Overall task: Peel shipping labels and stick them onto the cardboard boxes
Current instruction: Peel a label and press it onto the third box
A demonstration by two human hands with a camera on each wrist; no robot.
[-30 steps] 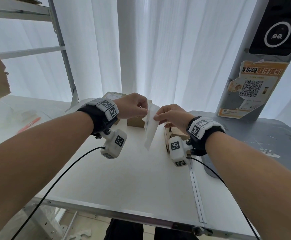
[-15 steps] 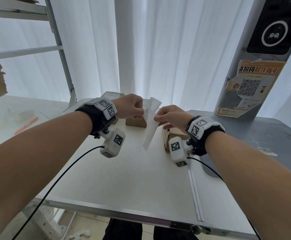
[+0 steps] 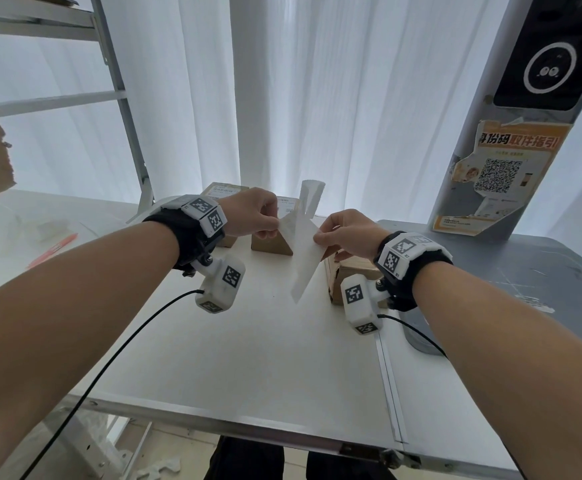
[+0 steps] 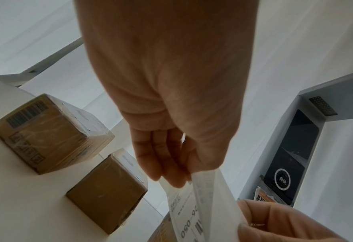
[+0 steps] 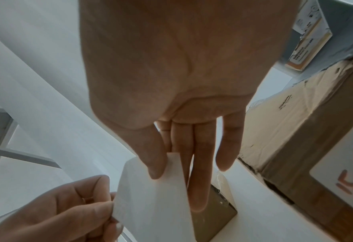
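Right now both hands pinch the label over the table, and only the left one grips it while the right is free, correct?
Not quite: the right hand pinches the label too, as the right wrist view shows. The left hand grips its other edge, above the table.

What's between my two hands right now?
The label, half peeled from its backing, spans the gap: left hand pinches one layer, right hand the other. Clearest in the head view.
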